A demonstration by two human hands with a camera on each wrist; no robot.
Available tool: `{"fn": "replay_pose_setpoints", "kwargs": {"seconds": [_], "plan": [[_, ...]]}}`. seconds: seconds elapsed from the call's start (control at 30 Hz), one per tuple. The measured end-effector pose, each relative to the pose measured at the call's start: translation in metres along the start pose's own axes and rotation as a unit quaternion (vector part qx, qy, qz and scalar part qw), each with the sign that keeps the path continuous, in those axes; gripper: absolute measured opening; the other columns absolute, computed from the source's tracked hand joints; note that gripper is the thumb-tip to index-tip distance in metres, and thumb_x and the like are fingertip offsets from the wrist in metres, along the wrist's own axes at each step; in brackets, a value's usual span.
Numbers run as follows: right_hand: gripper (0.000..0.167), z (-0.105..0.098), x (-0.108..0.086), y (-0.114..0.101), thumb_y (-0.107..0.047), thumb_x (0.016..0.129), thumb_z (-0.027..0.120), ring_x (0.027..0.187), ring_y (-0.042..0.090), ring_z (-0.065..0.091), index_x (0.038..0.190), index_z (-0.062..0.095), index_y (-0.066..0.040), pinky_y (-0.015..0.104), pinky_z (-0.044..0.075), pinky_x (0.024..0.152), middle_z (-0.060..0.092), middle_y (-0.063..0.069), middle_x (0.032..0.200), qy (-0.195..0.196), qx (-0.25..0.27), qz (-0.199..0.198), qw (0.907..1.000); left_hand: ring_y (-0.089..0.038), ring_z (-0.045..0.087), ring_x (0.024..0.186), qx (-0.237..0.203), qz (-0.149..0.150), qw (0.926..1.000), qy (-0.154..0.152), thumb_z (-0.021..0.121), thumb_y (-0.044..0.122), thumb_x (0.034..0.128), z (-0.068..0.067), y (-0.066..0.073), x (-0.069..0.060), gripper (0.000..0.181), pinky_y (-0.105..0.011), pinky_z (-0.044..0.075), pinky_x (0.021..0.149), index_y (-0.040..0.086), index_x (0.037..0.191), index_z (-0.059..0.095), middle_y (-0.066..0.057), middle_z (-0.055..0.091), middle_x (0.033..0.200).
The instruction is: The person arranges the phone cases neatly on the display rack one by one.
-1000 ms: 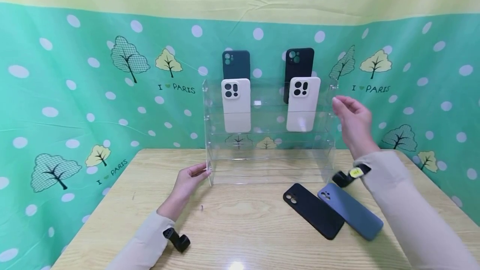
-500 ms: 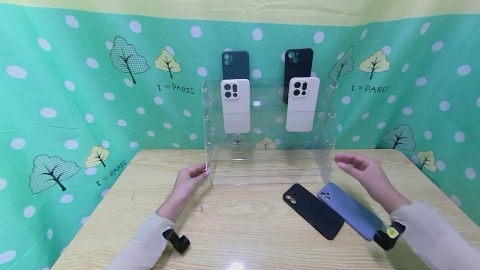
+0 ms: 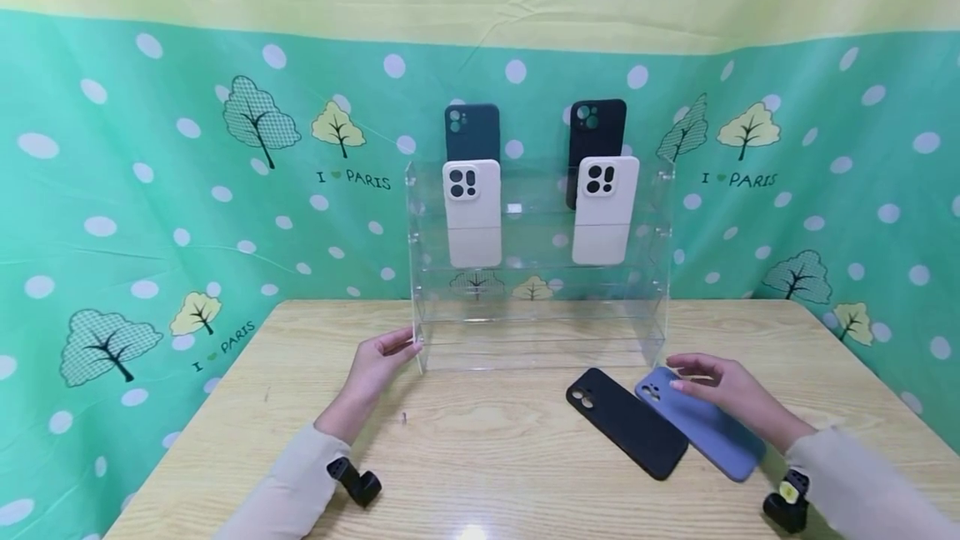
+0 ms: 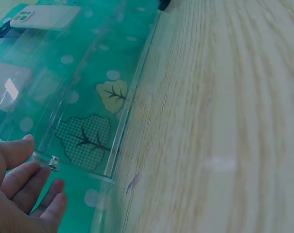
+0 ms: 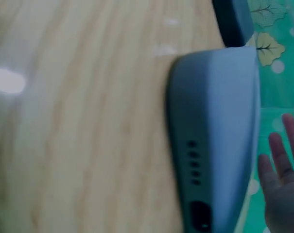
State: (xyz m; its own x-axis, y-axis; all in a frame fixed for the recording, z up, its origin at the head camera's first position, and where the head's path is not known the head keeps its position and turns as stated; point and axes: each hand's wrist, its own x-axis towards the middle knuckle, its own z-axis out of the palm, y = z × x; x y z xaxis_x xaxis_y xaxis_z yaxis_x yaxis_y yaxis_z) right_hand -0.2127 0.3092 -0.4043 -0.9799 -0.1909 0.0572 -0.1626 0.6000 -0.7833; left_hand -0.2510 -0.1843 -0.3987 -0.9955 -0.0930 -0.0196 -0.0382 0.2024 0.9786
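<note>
Hovering at the camera end of the blue phone case [image 3: 712, 430], my right hand [image 3: 726, 387] has its thumb set apart from gently bent fingers, the gap between them fairly wide. I can't tell whether a fingertip touches the case. It lies slantwise on the table just in front of the stand's right corner: a smooth, matte shell with rounded corners, round camera holes and, along one side, a row of small dots beside an oblong slot.

Just to its left lies a black phone case [image 3: 628, 423], equally matte and slanted the same way; their long edges come close or meet.

My left hand [image 3: 371, 365] has thumb and fingers narrowed on the side panel of the clear stand [image 3: 537, 240], a stepped rack of hard, glossy sheets joined by small shiny fittings. Two white phone cases, one on the left [image 3: 473, 215] and one on the right [image 3: 606, 211], lean upright on it, with a dark teal case [image 3: 472, 132] and another black one [image 3: 597, 130] higher behind them.

Under everything runs the pale, streaky wood grain of the table [image 3: 480, 457]. Beyond hangs a creased green cloth [image 3: 150, 165] with white spots and printed trees.
</note>
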Motion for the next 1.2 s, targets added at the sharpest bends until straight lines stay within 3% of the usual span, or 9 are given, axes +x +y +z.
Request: {"fn": "replay_pose_setpoints", "kwargs": {"seconds": [0.1,0.3,0.57,0.7,0.9,1.2], "plan": [[0.053,0.003,0.002,0.004,-0.027,0.088,0.067,0.113,0.036,0.054,0.13,0.052,0.002,0.021,0.049,0.081,0.058,0.02,0.126,-0.009,-0.014,0.001,0.9999,-0.025,0.06,0.111,-0.001,0.001,1.0,0.0,0.068,0.011,0.0861,0.0,0.0,-0.001,0.039,-0.028,0.049,0.094,-0.001,0.122,0.058,-0.017,0.061,0.122],[0.063,0.005,0.005,0.008,-0.031,0.087,0.067,0.119,0.043,0.048,0.135,0.045,0.003,0.043,0.049,0.089,0.052,0.024,0.131,-0.029,-0.033,0.01,0.999,-0.024,0.06,0.11,0.0,0.002,1.0,0.001,0.068,0.012,0.0859,0.001,0.0,0.0,0.039,-0.028,0.049,0.094,-0.001,0.121,0.059,-0.016,0.062,0.121],[0.073,0.006,0.008,0.013,-0.034,0.083,0.071,0.122,0.042,0.046,0.137,0.042,0.006,0.026,0.046,0.089,0.049,0.025,0.135,-0.055,-0.06,0.0,0.9967,-0.023,0.061,0.109,0.001,0.0,1.0,0.0,0.068,0.011,0.0858,0.001,-0.001,0.001,0.039,-0.028,0.05,0.093,0.0,0.122,0.059,-0.016,0.062,0.121],[0.075,0.007,0.009,0.015,-0.034,0.082,0.072,0.123,0.044,0.045,0.137,0.041,0.007,0.031,0.046,0.089,0.048,0.027,0.135,-0.064,-0.074,-0.014,0.9951,-0.024,0.06,0.11,-0.001,0.001,1.0,0.0,0.069,0.013,0.0858,0.0,-0.001,0.0,0.04,-0.03,0.049,0.095,0.0,0.122,0.059,-0.016,0.062,0.122],[0.075,0.007,0.008,0.016,-0.034,0.081,0.073,0.122,0.043,0.046,0.137,0.042,0.006,0.025,0.046,0.088,0.049,0.026,0.135,-0.059,-0.092,-0.033,0.9934,-0.024,0.061,0.11,-0.004,0.001,1.0,0.001,0.069,0.012,0.0855,0.001,-0.001,0.001,0.039,-0.031,0.049,0.095,0.0,0.121,0.059,-0.016,0.062,0.121],[0.075,0.009,0.005,0.016,-0.028,0.082,0.073,0.119,0.043,0.048,0.14,0.038,0.005,0.022,0.047,0.085,0.046,0.028,0.136,-0.061,-0.075,-0.057,0.9937,-0.024,0.061,0.11,0.0,0.004,1.0,0.001,0.068,0.012,0.0858,0.001,-0.001,0.001,0.039,-0.031,0.049,0.095,0.0,0.122,0.059,-0.016,0.062,0.121]]}}
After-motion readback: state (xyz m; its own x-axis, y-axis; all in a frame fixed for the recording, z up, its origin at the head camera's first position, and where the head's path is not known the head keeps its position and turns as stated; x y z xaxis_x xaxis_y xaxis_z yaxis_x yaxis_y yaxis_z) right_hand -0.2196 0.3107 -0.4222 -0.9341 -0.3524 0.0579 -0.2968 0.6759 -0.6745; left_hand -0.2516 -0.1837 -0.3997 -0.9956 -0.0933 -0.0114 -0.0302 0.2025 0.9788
